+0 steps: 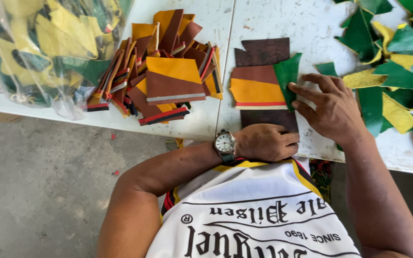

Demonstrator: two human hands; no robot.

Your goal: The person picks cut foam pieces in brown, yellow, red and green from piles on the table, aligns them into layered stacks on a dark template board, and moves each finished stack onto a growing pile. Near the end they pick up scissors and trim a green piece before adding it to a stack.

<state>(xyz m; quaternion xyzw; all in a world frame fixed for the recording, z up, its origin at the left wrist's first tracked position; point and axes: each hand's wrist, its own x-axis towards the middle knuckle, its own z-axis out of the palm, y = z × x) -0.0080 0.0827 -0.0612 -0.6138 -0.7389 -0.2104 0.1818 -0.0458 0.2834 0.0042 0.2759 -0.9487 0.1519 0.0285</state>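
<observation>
1. Your left hand (267, 142) lies at the near edge of the white table (311, 28), fingers curled into a loose fist, pressing down on the near end of a dark brown strip (264, 51). It clasps nothing; it only pins.
2. A wristwatch (225, 143) with a pale dial sits on your left wrist.
3. Your right hand (333, 107) lies flat, fingers spread and pointing toward the left edge. The fingertips (293, 87) press on a green scrap (287, 72). Grip open; nothing enclosed.
4. The green scrap touches the right side of a striped patch (256, 88): brown on top, orange below, then a red line and a cream line.
5. The striped patch lies across the dark brown strip, which runs from the near edge toward the far edge.
6. Toward the left edge of the table: a loose heap of similar brown, orange and red patches (168, 76), overlapping, some on edge.
7. At the left corner: a clear plastic bag (48, 48) holding yellow and green scraps.
8. Toward the right edge: a pile of green and yellow scraps (397, 71), just beside your right hand.
9. Bare concrete floor (48, 181) below the table's near edge.
</observation>
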